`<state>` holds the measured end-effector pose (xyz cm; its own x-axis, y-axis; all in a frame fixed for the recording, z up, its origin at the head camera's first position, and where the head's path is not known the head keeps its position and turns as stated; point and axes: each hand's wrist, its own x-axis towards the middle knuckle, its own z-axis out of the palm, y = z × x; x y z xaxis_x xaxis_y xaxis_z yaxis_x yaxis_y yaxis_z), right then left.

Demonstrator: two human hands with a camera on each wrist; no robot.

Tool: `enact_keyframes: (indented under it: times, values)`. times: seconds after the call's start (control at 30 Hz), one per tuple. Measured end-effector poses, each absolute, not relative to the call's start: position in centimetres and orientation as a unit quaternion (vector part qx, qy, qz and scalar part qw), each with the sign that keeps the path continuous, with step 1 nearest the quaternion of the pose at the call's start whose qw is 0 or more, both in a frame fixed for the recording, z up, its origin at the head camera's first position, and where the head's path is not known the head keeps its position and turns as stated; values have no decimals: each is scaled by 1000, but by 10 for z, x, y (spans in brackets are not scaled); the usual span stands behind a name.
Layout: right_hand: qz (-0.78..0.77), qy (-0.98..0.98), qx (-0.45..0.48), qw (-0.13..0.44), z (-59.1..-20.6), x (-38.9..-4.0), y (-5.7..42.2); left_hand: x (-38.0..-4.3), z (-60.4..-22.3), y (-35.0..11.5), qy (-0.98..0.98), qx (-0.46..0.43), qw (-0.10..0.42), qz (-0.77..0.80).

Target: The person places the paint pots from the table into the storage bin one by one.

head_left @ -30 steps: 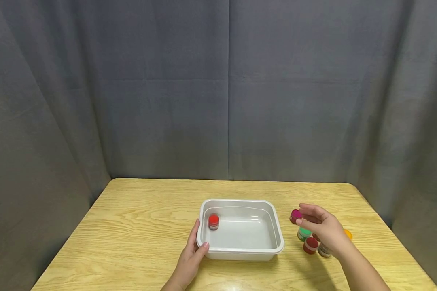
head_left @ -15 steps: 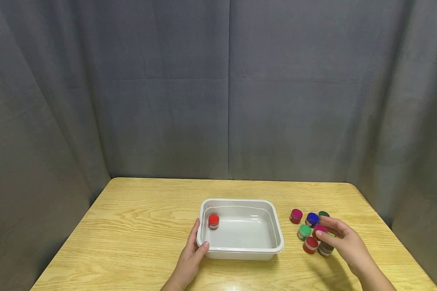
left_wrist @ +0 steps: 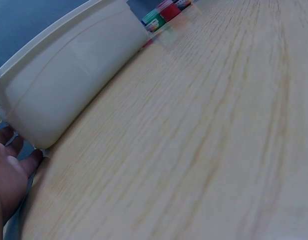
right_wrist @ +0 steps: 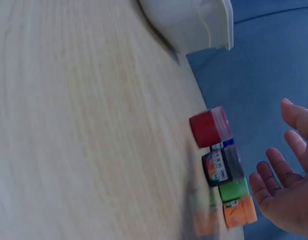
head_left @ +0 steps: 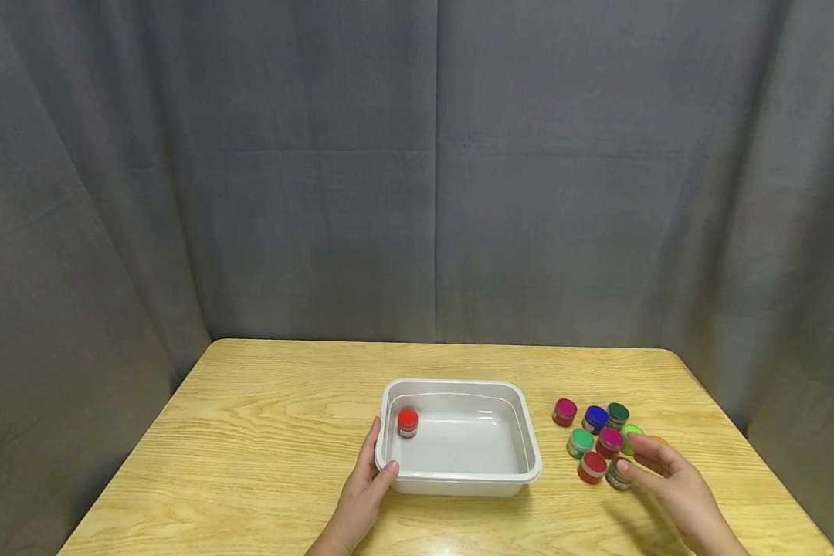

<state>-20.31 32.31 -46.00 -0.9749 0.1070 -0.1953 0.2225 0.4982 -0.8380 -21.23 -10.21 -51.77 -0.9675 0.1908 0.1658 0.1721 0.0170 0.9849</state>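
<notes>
At the near left corner of a pale plastic tub (head_left: 467, 478), my left hand (head_left: 358, 498) grips the rim, its thumb over the edge and fingers along the outer wall. Inside the tub, a small red-lidded paint jar (head_left: 407, 423) stands upright at the left. My right hand (head_left: 677, 490) hovers over the right side of a cluster of paint jars, fingers loosely bent, holding nothing. Nearest its thumb is a dark jar (head_left: 618, 479); a lime green jar (head_left: 632, 439) is by the fingertips. An orange jar (right_wrist: 238, 212) is mostly hidden behind the hand in the head view.
Left of the dark jar stand a red jar (head_left: 592, 468), two magenta jars, a light green jar (head_left: 580, 443) and a blue jar (head_left: 595, 419). A dark green jar (head_left: 617, 415) is at the back. Grey curtains (head_left: 431, 193) enclose the wooden table (head_left: 250, 432).
My right hand has moved right and toward the front edge across the jars, uncovering the blue, dark green, magenta and lime green ones. The left hand and tub stay put.
</notes>
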Motion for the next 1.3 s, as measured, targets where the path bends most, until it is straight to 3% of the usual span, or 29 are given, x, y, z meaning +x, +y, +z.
enact_keyframes:
  times: [1.3]
  values:
    - [-460, 876, 129, 72, -500, -215, 336, -213, -519, -103, 714, 126, 2, 688]
